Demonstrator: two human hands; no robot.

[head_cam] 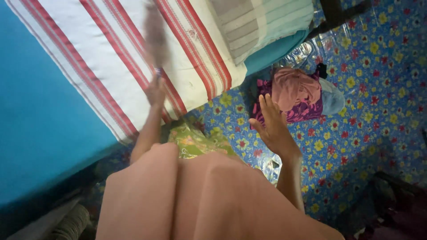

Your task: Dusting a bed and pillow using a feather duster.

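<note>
— From the head view, what did the left hand (155, 91) hold?

— It was closed around the handle of a blurred, greyish-brown soft broom (155, 33), whose brush lay beyond it on the white sheet with red stripes (111, 58). How much was swept could not be told.

— And the right hand (273, 126)?

— Open, fingers spread, empty, above the blue flowered plastic floor mat (369, 89); a pile of pink and purple clothes (296, 93) lay just beyond it.

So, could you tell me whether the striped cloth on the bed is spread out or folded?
Spread out: the striped cloth lies flat across the blue bed, stripes running straight.
</note>
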